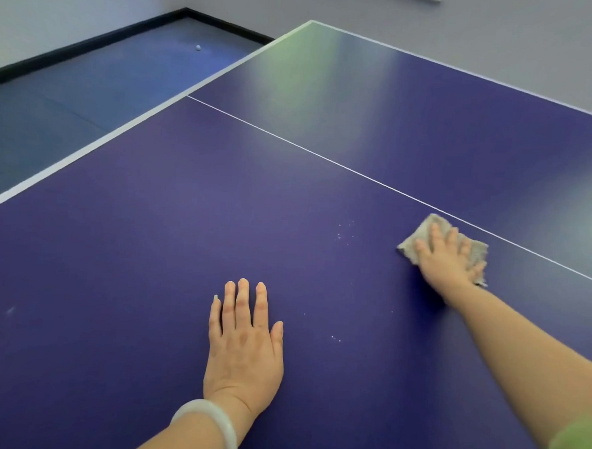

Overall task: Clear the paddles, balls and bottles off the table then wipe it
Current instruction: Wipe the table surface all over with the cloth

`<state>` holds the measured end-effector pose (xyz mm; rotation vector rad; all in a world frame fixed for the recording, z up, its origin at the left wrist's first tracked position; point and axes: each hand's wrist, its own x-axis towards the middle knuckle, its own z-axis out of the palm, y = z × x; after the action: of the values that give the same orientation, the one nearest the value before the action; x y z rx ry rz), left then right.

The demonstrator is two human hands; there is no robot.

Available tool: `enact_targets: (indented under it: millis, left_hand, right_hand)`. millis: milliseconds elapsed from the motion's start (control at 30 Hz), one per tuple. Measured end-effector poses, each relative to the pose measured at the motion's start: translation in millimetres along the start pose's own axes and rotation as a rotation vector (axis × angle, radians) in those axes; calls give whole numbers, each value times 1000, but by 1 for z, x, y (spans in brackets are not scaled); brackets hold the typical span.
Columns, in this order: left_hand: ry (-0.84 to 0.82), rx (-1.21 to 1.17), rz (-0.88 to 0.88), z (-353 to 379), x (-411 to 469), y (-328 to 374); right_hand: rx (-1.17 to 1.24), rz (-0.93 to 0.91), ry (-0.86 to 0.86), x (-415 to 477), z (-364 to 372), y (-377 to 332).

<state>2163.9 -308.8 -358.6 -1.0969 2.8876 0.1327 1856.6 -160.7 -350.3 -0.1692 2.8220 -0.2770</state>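
Observation:
A dark blue table-tennis table [149, 251] with white lines fills the view. My right hand [447, 258] presses flat, fingers straight, on a beige cloth [476, 249] lying on the table just in front of the white centre line. My left hand [244, 338] rests flat on the table surface nearer to me, fingers straight, holding nothing; a pale bangle sits on that wrist. Small white specks [344, 233] dot the surface between the two hands. A white ball [198, 47] lies on the floor beyond the table's left edge.
The table's white left edge [128, 129] runs diagonally, with blue floor [71, 102] beyond it. Grey walls with a black skirting [91, 42] close the room at the back.

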Motion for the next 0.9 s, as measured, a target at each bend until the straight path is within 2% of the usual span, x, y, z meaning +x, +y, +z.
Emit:
enact_targets:
  millis: [67,167,267,400,500,567,633,767,833,900]
  left_hand:
    - [-5,-6,-1,0,-1,0]
    - [3,-6,1,-1,0,0]
    - [17,-10,5,-1,0,1]
    - [23,20,-4,0,1,0]
    - [26,31,-8,0,1,1]
    - [22,31,-12,1,0,1]
    - [25,26,-12,2,0,2]
    - [18,14,-14,0,-1,2]
    - [12,15,-10,0,-1,3]
    - [3,11,-10,-2,-2,4]
  right_hand:
    - [92,151,-5,18,-13,-12]
    - [146,162,-31,37,-13,-57]
    - [115,-1,-73,39,1,-116]
    - [-32,-358,-117,-8,41,-175]
    - [-127,-591,-92,-45,62,-162]
    - [-148,-641,-81,-44,57,-131]
    - [-133,-516,-63,-31,42,-90]
    - [-67,-21,57,-28,21,-4]
    - [-31,168,100,-44,24,-2]
    - [17,217,108,-64,34,-34]
